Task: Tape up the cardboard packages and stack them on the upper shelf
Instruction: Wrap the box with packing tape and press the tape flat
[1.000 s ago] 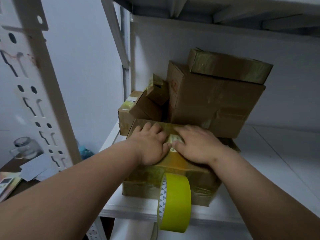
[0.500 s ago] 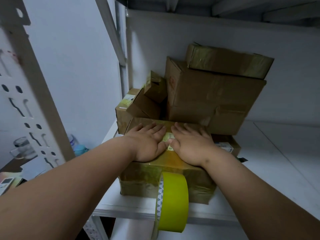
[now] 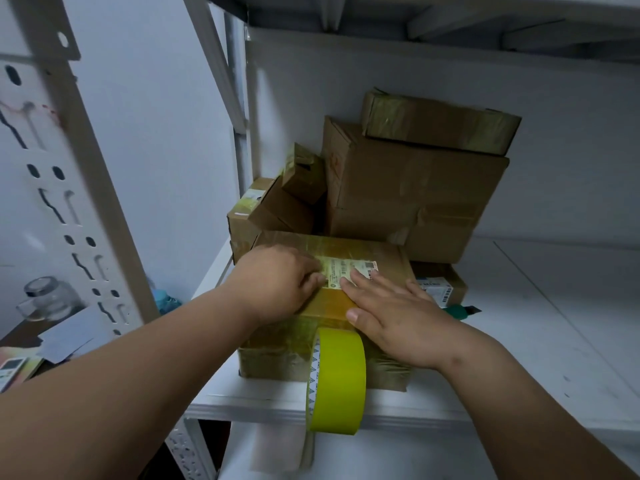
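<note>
White shelf (image 3: 519, 306): taped package (image 3: 363, 251) at front edge. Left hand (image 3: 277, 282) curled, right hand (image 3: 394, 313) flat, both pressing its top. Tape roll (image 3: 341, 382) at 6 o'clock; stacked boxes (image 3: 408, 188) at 12 block the back.

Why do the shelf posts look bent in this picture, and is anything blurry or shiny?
Head view: the wide-angle lens bows the perforated shelf post near the left edge; that post is also smeared by motion blur, while the label on the front package stays fairly sharp; soft glare shows on that package's tape, and the tape roll reads crisp; lighting is dim and bluish.
</note>
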### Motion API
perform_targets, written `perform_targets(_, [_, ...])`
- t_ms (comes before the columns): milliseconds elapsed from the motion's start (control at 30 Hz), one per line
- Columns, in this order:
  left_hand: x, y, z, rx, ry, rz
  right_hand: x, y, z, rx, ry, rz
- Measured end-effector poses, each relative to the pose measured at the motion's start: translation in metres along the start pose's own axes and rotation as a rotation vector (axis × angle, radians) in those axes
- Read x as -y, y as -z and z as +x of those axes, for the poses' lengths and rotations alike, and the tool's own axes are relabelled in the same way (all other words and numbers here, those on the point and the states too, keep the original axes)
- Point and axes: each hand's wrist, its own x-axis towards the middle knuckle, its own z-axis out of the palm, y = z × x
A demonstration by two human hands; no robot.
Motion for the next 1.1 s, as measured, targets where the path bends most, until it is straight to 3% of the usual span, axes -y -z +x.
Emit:
perform_targets(67, [-0.001,0.001,-0.013,-0.012,-0.074,-0.078,0.0,-0.004,-0.002,-0.06,0.005,-0.013])
perform_targets(200, [-0.003,0.003,-0.039,0.237,-0.037,-0.088,0.005,-0.011,-0.008,-0.167,0.009,-0.038])
perform_targets(367, [-0.007,0.012,-0.046,0.346,-0.011,0.015,0.005,-0.008,-0.015,-0.108,0.02,-0.044])
perform_targets(500, [-0.006,0.009,-0.047,0.335,0.026,-0.014,0.005,-0.01,-0.014,-0.133,0.011,-0.058])
perform_targets(767, [0.001,0.013,-0.044,0.285,0.023,-0.149,-0.001,-0.033,-0.027,-0.502,0.02,0.071])
perform_targets(933, [-0.001,0.048,-0.032,0.237,0.064,-0.251,0.004,0.0,-0.028,-0.658,-0.015,0.086])
perform_targets(1100, [0.003,0.082,-0.018,0.292,0.164,-0.391,0.012,0.038,-0.018,-0.633,-0.066,0.126])
